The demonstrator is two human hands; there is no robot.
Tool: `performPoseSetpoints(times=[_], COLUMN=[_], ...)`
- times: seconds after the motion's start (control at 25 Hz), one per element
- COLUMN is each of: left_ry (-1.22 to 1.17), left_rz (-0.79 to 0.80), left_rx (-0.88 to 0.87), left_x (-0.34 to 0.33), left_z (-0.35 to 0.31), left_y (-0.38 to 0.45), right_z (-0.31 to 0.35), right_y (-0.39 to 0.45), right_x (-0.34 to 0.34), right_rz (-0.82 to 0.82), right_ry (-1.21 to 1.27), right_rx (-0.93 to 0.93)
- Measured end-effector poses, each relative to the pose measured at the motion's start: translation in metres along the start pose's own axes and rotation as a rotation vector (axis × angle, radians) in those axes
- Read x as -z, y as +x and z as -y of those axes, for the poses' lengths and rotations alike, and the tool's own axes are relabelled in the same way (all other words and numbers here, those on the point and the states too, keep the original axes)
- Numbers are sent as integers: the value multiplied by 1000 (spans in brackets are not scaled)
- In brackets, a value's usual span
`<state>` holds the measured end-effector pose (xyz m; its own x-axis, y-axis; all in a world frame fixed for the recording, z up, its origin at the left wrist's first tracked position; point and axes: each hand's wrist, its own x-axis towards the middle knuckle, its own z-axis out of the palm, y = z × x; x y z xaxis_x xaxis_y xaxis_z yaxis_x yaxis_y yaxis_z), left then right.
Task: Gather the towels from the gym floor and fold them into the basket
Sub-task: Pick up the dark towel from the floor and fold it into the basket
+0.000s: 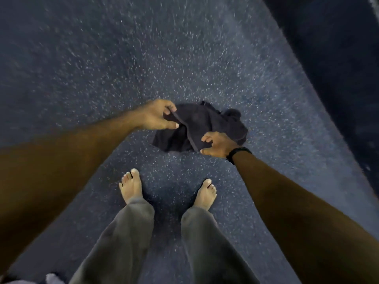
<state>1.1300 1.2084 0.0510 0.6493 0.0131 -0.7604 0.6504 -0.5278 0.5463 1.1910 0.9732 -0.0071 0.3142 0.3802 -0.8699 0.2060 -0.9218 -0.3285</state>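
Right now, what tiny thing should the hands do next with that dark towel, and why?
Probably lift the towel and pull its hemmed edge straight. The left hand already pinches that edge, and the right hand grips it lower down, but the rest hangs crumpled above the speckled floor. No basket is in view, so flattening likely comes first.

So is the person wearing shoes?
No, both bare feet stand on the speckled dark rubber floor, toes showing.

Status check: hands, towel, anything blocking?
Left hand pinching the dark towel at its hem; right hand gripping the near edge. Towel crumpled, partly on the speckled floor. Nothing in the way; basket not in view.
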Motion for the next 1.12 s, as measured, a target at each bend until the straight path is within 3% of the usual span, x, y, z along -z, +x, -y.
performPoseSetpoints(times=[0.12,0.2,0.36,0.48,0.6,0.68,0.8,1.12], left_ry=[0,13,-11,-15,27,30,6,139], left_rz=[-16,-48,-82,-54,-53,-57,-94,-193], left_rx=[9,10,31,27,14,-2,-33,-230], left_x=[-22,-29,-43,-48,-38,-23,12,147], left_z=[46,73,108,112,98,75,20,-211], left_y=[56,85,115,122,111,96,53,-142], right_z=[-24,-36,-43,-38,-26,-16,0,37], right_y=[76,113,150,162,151,123,55,-215], right_x=[-38,-62,-92,-95,-73,-43,24,242], right_rz=[-33,-147,-376,-481,-380,-358,-482,-648], right_ry=[-224,-457,-674,-707,-579,-369,-139,80], right_rx=[-19,-22,-72,-100,-102,-63,-9,132])
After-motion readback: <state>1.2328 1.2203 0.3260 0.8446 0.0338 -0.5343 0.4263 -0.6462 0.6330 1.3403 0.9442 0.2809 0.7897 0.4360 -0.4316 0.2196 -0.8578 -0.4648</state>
